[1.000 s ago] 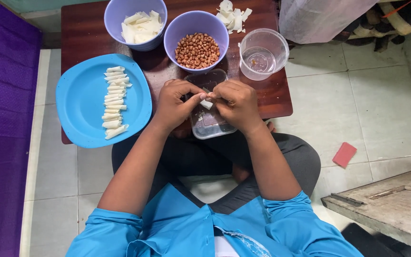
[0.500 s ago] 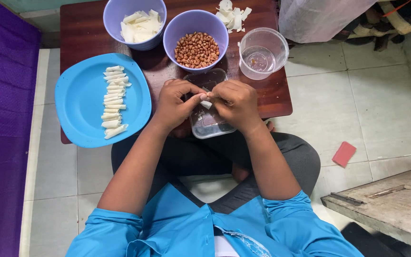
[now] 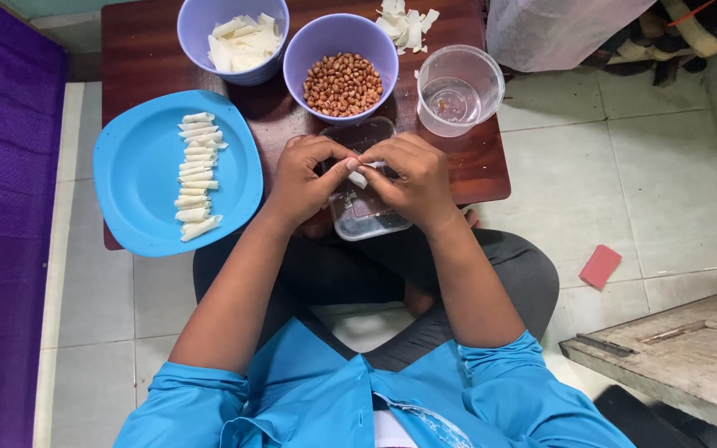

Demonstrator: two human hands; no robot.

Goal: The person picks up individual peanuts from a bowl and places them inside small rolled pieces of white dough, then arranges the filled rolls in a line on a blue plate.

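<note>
- You are pinching a small white strip of wrapper between the fingertips of both hands, just above a clear rectangular plastic tub; the strip is mostly hidden, so whether it is already filled cannot be told.
- Your left hand is curling round the strip's left end, thumb and forefinger closed on it; your right hand is gripping the other end the same way, knuckles raised.
- The tub is sitting at the near edge of the dark brown wooden table, partly overhanging towards your lap; a nudge from either wrist could tip it off.
- Just beyond your hands a lilac plastic bowl of brown peanuts is standing, and beside it a clear round plastic cup holding a little liquid; a quick reach could knock the cup.
- Further left, a second lilac bowl of white wrapper pieces is standing near the far edge; loose white scraps are lying close to it.
- On your left, the round blue plastic plate is carrying a column of finished white rolls and is overhanging the table's edge; pressing its near rim could upend it.
</note>
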